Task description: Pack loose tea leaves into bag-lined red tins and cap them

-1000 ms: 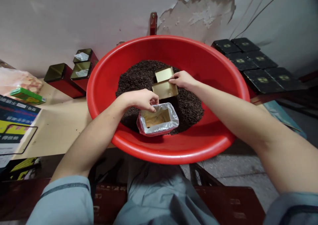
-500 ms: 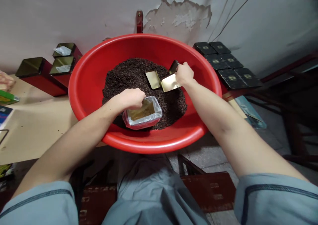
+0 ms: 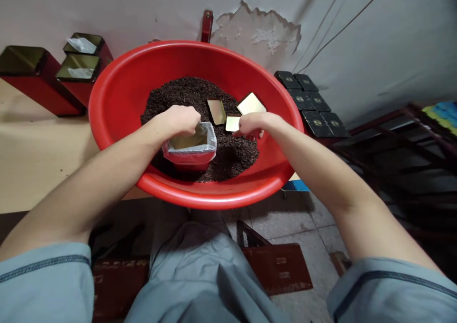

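Note:
My left hand is closed on the rim of a red tin lined with a clear plastic bag. The tin tilts over a heap of dark, dry tea leaves in a big red basin. My right hand reaches over the leaves with bent fingers apart, partly covering a gold-lined lid; whether it touches that lid is hard to see. Another lid lies to its left, and a third lid just beyond the hand, gold side up.
On the wooden table at left stand open red tins, two with plastic inside. Several black-lidded tins are grouped right of the basin. A peeling wall rises behind; a dark rack stands at right.
My right hand has let go of a dark-backed lid, which now lies gold side up, and has moved nearer. The tin in my left hand has tipped more upright. The view has shifted.

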{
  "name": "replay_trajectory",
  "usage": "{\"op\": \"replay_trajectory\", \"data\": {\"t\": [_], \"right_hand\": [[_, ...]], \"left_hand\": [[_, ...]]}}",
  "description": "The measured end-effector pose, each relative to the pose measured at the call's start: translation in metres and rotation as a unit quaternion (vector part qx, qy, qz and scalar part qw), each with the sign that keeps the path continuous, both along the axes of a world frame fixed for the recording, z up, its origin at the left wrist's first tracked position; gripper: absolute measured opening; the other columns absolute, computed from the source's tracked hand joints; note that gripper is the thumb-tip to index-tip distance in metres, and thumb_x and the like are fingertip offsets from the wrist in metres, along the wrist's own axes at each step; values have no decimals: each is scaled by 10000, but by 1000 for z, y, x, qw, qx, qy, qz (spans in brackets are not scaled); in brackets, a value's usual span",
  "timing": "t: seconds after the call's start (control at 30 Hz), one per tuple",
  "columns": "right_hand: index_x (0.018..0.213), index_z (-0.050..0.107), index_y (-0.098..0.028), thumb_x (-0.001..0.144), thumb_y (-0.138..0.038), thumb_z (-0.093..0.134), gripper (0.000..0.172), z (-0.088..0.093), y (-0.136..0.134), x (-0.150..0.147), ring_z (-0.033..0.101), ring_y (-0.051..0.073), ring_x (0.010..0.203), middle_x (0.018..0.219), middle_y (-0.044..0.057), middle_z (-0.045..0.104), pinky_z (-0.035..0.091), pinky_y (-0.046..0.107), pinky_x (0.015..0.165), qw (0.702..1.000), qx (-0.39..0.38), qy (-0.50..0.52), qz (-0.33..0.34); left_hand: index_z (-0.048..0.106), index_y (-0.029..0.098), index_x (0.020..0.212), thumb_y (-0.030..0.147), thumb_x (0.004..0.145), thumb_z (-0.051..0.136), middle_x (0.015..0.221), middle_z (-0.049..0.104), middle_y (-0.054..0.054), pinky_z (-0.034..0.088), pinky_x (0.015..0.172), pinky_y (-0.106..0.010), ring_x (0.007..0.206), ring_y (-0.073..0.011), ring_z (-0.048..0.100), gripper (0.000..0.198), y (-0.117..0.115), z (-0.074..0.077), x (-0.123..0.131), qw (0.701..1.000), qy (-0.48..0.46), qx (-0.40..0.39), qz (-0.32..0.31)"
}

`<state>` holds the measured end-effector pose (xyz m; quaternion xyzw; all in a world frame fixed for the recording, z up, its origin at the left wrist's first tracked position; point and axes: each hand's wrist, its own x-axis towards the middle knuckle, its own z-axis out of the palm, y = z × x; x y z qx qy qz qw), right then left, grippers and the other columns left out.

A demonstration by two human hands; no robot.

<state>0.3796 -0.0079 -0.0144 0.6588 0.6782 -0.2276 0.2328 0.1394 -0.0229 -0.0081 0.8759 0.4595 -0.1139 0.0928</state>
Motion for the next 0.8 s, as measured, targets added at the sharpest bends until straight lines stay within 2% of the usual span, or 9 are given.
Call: {"op": "replay_trajectory", "data": {"t": [0.1, 0.2, 0.3, 0.37, 0.43, 0.5, 0.6, 0.7, 0.8], "right_hand": [[715, 747, -170, 907, -301, 763, 233, -10, -29, -14, 711, 218, 668, 641, 58, 698, 596, 362, 661, 993, -86, 36, 73], [812, 820, -204, 842, -129, 775, 92, -29, -62, -35, 739, 176, 750, 763, 20, 775, 592, 295, 763, 959, -191, 120, 170], [1139, 821, -226, 854, -56, 683, 359, -54, -87, -53, 749, 217, 1081, 1187, 66, 798, 559, 329, 1006, 877, -171, 242, 378], [1384, 708, -180, 865, -95, 653, 528, -72, -91, -57, 630, 281, 1351, 1503, 133, 634, 471, 390, 1166, 822, -111, 268, 489], [1555, 552, -191, 896, -144, 607, 663, -89, -86, -55, 419, 282, 1549, 1685, 105, 428, 318, 411, 1292, 784, -98, 268, 551], [1615, 469, -314, 939, -159, 529, 696, -103, -77, -51, 254, 198, 1623, 1729, -32, 347, 161, 349, 1348, 771, -112, 276, 563], [1547, 507, -506, 957, -212, 540, 660, -118, -66, -51, 222, 134, 1626, 1665, -188, 418, 125, 289, 1344, 816, -130, 265, 496], [1481, 575, -513, 922, -269, 640, 613, -125, -58, -56, 255, 157, 1619, 1629, -167, 480, 170, 340, 1333, 850, -133, 272, 431], [1423, 649, -427, 891, -251, 675, 561, -131, -48, -56, 363, 164, 1572, 1617, -96, 518, 238, 354, 1307, 828, -104, 338, 435]], "left_hand": [[816, 188, 1155, 238, 793, 658, 1011, 768, -145, 522, 865, -389, 1024, -334, 707, 398, 2, 16, -4, 997, 66, 12, 37], [793, 172, 1204, 301, 860, 640, 1078, 750, -131, 499, 865, -381, 1013, -293, 666, 398, -1, 37, -17, 997, 28, 36, 65], [753, 119, 1245, 307, 954, 514, 1184, 719, -151, 475, 843, -375, 969, -237, 600, 421, -5, 54, -32, 993, -11, 91, 74], [735, 92, 1235, 277, 963, 467, 1190, 711, -165, 460, 816, -363, 931, -216, 568, 425, -6, 59, -40, 990, -14, 111, 81], [726, 108, 1242, 250, 950, 455, 1159, 715, -152, 446, 791, -349, 909, -207, 555, 423, -6, 59, -45, 989, -9, 121, 83], [720, 142, 1274, 223, 937, 444, 1140, 718, -134, 439, 777, -349, 910, -212, 557, 443, -5, 58, -47, 988, -6, 130, 78], [717, 145, 1304, 198, 917, 445, 1157, 725, -144, 446, 789, -362, 938, -238, 587, 476, -5, 57, -46, 989, -9, 127, 77], [737, 102, 1255, 173, 875, 466, 1122, 739, -174, 445, 779, -361, 923, -250, 618, 472, -6, 59, -46, 990, -18, 117, 72], [769, 75, 1069, 148, 811, 496, 944, 729, -132, 420, 716, -314, 808, -193, 608, 382, -7, 63, -45, 992, -41, 106, 58]]}}
